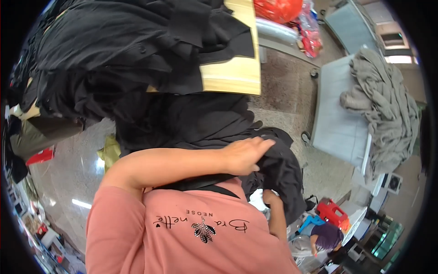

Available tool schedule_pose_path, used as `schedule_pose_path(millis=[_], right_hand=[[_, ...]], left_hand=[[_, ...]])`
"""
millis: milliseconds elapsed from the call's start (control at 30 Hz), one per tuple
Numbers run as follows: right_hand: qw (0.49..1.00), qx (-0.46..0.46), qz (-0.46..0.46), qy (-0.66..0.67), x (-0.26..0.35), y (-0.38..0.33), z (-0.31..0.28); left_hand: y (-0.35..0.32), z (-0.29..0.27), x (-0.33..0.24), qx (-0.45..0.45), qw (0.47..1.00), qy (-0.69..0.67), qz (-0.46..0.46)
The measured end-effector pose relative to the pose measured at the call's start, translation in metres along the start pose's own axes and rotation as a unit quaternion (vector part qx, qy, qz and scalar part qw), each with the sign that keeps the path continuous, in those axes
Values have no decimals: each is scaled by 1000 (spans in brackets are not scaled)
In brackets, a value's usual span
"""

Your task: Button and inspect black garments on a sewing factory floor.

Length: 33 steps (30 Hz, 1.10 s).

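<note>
A person in a pink shirt (182,233) handles a black garment (273,169) held close against the body, near the centre of the scene. The left hand (246,155) lies across its top, fingers curled over the cloth and gripping it. The right hand (272,198) clasps the garment from underneath, mostly hidden by folds. Farther off, black clothes (127,50) heap over a wooden table (237,73); grey fabric (383,109) drapes a trolley (337,123) on the right.

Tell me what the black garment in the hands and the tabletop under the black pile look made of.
Black garment: soft matte woven cloth, probably; it folds and drapes limply under the left hand. Tabletop: light wood or wood-look laminate, smooth, faint grain, slight sheen.
</note>
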State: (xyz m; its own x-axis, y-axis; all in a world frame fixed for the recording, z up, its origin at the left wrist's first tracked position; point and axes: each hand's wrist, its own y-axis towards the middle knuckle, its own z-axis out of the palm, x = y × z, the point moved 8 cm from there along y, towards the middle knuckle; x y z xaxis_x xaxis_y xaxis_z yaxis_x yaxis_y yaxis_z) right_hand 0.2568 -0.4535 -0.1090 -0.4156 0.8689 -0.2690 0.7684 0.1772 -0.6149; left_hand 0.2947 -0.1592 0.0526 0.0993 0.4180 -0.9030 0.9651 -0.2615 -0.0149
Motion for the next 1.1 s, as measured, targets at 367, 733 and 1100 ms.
schedule_pose_path(millis=[367, 733, 1100], right_hand=[[879, -154, -423, 160, 209, 26, -272], [828, -309, -444, 147, 269, 62, -258], [920, -316, -221, 67, 223, 73, -276]], left_hand=[[-318, -115, 149, -315, 847, 261, -339], [-372, -100, 188, -529, 792, -33, -304], [-462, -68, 233, -601, 606, -192, -485]])
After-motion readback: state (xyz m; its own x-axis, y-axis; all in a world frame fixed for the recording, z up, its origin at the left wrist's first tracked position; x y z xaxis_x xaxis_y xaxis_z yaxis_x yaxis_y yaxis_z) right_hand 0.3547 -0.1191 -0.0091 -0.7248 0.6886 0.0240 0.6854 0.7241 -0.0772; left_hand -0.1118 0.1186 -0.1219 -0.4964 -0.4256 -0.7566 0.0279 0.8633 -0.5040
